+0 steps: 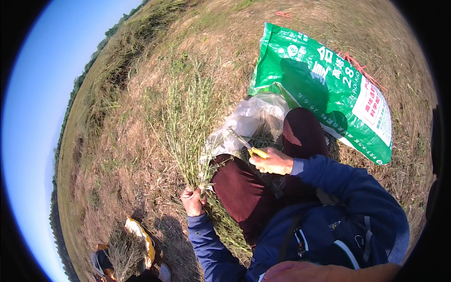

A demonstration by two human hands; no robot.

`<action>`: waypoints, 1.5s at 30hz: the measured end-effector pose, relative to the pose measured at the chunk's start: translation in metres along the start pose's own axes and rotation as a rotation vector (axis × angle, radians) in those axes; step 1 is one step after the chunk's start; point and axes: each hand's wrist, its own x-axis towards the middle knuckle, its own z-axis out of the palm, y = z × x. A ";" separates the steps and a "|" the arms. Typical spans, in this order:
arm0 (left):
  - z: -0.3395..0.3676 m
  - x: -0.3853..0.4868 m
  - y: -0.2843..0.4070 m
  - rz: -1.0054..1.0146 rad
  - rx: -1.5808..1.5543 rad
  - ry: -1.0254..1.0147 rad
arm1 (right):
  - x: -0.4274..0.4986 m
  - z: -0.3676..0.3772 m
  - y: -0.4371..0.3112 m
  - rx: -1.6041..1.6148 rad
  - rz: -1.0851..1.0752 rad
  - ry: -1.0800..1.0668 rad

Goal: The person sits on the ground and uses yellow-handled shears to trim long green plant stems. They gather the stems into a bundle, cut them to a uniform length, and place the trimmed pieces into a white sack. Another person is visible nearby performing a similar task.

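Note:
My left hand [193, 201] grips the lower stems of a bundle of green plant stalks [186, 123], which fan out over the dry ground. My right hand [269, 161] holds scissors [256, 152] with yellow handles; their metal blades point up and left, over the crumpled clear plastic sheet [246, 116]. Whether the blades are apart is too small to tell. The plastic lies between the stalks and a green woven fertilizer bag [299, 74]. More cut stalks [229, 229] lie beside my left thigh.
My bent knees in dark red trousers [239, 190] are between the hands. Red string [363, 68] lies at the bag's far edge. At the lower left, a person's feet and a yellow-and-white bag [142, 236] are near a heap of dry stalks [125, 250]. Dry grass covers the ground.

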 end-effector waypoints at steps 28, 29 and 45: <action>0.006 -0.012 0.002 -0.032 0.255 0.089 | 0.004 0.001 -0.021 -0.691 -0.224 0.099; 0.006 -0.011 0.002 -0.022 0.252 0.083 | 0.002 0.002 -0.021 -0.617 -0.221 0.106; -0.001 -0.010 -0.002 0.086 0.319 0.083 | -0.014 0.008 -0.001 0.083 -0.048 -0.157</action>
